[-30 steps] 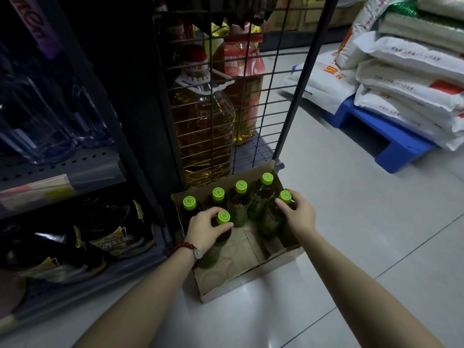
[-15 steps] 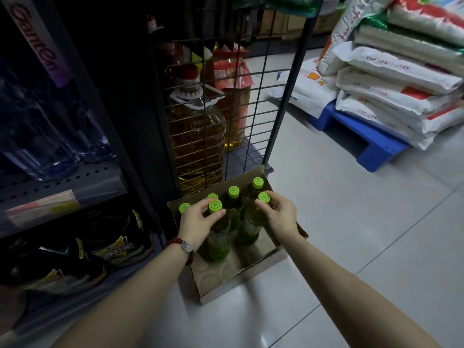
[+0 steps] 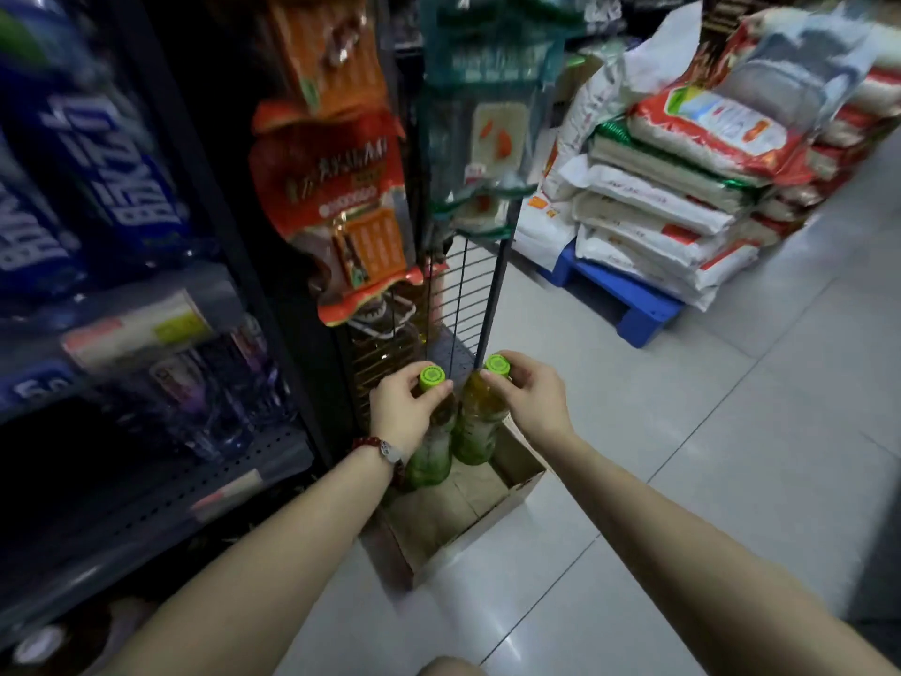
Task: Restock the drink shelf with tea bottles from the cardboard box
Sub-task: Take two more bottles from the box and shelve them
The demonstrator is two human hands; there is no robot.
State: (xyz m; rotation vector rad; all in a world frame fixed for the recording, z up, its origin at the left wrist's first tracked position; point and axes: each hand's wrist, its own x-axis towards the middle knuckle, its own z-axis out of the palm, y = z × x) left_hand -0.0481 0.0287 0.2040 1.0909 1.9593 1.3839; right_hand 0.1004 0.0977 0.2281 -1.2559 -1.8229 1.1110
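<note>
Lifting is the step in hand: your left hand (image 3: 407, 412) is clenched round the neck of one tea bottle (image 3: 429, 446), and your right hand (image 3: 529, 400) grips the neck of a second tea bottle (image 3: 475, 426), both upright with green caps uppermost. Both bottles hang side by side, just above the open cardboard box (image 3: 468, 509) directly beneath your hands; whether more bottles remain in it cannot be told. Judge the next move as a swing to the left, toward the drink shelf (image 3: 161, 485), keeping each bottle vertical and clear of the wire rack (image 3: 458, 304) just beyond your fingers. Expect dim light on that side, with the shelf contents blurred. The box rests on a glossy tiled floor (image 3: 731, 480). Stacked rice sacks (image 3: 673, 187) on a blue pallet (image 3: 629, 304) stand well apart, beyond your right hand.
</note>
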